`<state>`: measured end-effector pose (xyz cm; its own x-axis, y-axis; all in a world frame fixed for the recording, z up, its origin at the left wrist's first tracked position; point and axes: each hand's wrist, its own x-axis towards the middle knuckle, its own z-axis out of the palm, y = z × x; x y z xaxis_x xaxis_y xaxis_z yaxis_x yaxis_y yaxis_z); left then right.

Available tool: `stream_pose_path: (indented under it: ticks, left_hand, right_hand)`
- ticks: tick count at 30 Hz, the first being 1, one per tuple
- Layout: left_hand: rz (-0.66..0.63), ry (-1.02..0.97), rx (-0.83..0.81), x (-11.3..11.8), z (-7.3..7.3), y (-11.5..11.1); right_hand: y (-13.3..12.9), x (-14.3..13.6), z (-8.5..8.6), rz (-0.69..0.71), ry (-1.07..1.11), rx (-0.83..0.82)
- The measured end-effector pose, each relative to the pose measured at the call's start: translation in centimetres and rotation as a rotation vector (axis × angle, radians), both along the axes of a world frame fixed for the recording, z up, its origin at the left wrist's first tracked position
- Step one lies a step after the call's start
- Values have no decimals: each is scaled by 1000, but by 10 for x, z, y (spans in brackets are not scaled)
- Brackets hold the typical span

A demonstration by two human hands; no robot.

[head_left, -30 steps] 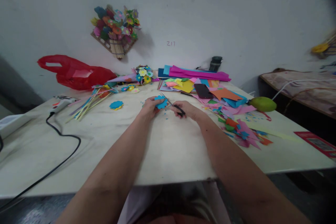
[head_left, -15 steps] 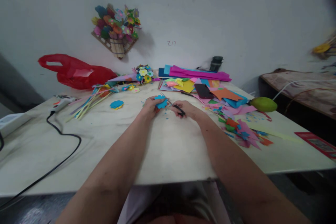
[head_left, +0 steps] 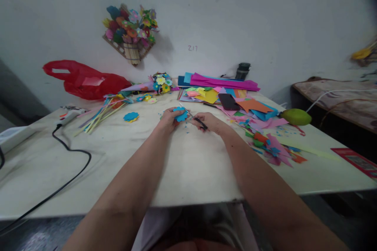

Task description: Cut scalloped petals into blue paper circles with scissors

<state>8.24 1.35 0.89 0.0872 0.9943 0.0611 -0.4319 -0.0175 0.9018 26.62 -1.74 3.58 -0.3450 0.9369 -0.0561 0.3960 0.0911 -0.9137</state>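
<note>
My left hand [head_left: 169, 119] pinches a blue paper flower [head_left: 180, 114] with a scalloped edge, a little above the middle of the table. A bit of orange shows beneath it. In my right hand [head_left: 207, 121] is a pair of scissors [head_left: 200, 122] with black handles, fingers wrapped around them. The blades point up and left, at the right edge of the blue flower; whether they touch the paper I cannot tell. Small blue snippets lie on the table under both hands. Further left rests another blue scalloped flower [head_left: 130, 116] on top of a yellow one.
Coloured paper scraps [head_left: 273, 147] spread over the right side, near a black phone [head_left: 229, 102] and a green mango-like fruit [head_left: 296, 117]. At left lie paper strips [head_left: 98, 117], a glue gun [head_left: 69, 117] with its black cord, and a red plastic bag [head_left: 88, 82]. Paper sheets [head_left: 224, 81] are stacked behind.
Hardly anything differs. The scissor blades have shifted very slightly beside the blue flower; both hands keep their hold.
</note>
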Motion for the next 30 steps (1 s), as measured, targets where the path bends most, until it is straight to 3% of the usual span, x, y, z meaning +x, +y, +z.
stream_pose_path:
  ticks: [17, 30]
  left_hand:
    - [-5, 45, -76, 2, 7, -5]
    - [51, 124, -15, 3, 0, 1]
  right_hand:
    - [14, 11, -15, 37, 120, 4]
    - [19, 10, -17, 53, 63, 7]
